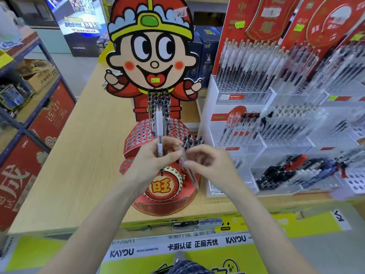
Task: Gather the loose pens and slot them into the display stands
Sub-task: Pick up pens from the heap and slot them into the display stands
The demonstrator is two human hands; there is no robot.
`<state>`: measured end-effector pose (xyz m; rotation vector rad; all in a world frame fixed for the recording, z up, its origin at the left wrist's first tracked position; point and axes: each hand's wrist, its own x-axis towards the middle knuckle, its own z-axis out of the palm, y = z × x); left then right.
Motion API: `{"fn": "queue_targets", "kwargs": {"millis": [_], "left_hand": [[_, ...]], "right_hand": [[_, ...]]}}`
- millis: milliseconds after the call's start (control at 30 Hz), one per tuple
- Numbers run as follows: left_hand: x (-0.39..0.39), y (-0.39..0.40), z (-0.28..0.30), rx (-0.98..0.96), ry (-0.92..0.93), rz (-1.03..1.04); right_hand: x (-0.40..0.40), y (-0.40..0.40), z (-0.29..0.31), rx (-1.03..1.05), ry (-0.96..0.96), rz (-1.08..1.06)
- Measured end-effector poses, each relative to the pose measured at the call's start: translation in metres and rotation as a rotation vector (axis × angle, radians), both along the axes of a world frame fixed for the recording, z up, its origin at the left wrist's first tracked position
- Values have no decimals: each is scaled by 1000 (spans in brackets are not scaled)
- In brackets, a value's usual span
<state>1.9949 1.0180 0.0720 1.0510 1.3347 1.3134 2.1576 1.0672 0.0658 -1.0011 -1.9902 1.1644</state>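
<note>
My left hand point(153, 158) grips a clear pen point(159, 127) upright, its white top pointing up in front of the red cartoon display stand point(142, 135). That stand has a tiered base full of round holes, with a cluster of black pens point(159, 103) slotted at the top and another bunch point(192, 141) at its right. My right hand point(205, 162) pinches a second clear pen point(189, 171), which slants down to the right. Both hands hover close together just above the stand's drum front point(164, 187).
A white and clear acrylic rack point(276, 119) of pens fills the right side, with a heap of loose dark pens point(296, 171) in its lowest tray. The wooden counter point(79, 155) lies at left. Red boxes sit on blue shelving point(29, 125) far left.
</note>
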Motion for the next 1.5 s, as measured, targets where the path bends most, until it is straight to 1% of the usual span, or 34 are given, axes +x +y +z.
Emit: {"fn": "queue_targets", "kwargs": {"millis": [100, 233, 300, 367, 433, 533, 667, 733, 867, 933, 1033, 1067, 1133, 1300, 1433, 1500], "left_hand": [[5, 3, 0, 12, 2, -34], [10, 5, -3, -28, 53, -50], [9, 7, -7, -52, 125, -31], [5, 8, -14, -77, 220, 39], [2, 9, -20, -101, 276, 108], [5, 17, -18, -93, 338, 117], [24, 48, 7, 31, 424, 45], [35, 73, 23, 95, 466, 31], [50, 126, 48, 168, 543, 75], [55, 147, 53, 172, 582, 81], [60, 166, 54, 161, 660, 75], [60, 170, 53, 154, 694, 76], [61, 174, 50, 132, 733, 89], [59, 175, 47, 116, 671, 127], [59, 175, 47, 115, 624, 125], [61, 174, 45, 119, 600, 128]], "right_hand": [[-2, 0, 1, 63, -51, 8], [5, 4, 0, -95, -46, 52], [9, 6, -2, -165, -51, 55], [19, 9, -3, -210, -7, -10], [35, 15, -1, -221, 84, -136], [61, 31, 15, -161, 247, -290], [74, 63, 53, 26, 304, -373], [73, 82, 77, 160, 312, -430], [66, 122, 117, 447, 184, -558], [64, 139, 128, 547, 68, -596], [63, 157, 127, 674, -150, -578], [64, 162, 124, 688, -199, -568], [67, 168, 121, 676, -215, -558], [73, 174, 125, 634, -205, -550], [76, 171, 125, 664, -256, -553], [80, 169, 123, 636, -304, -546]]}}
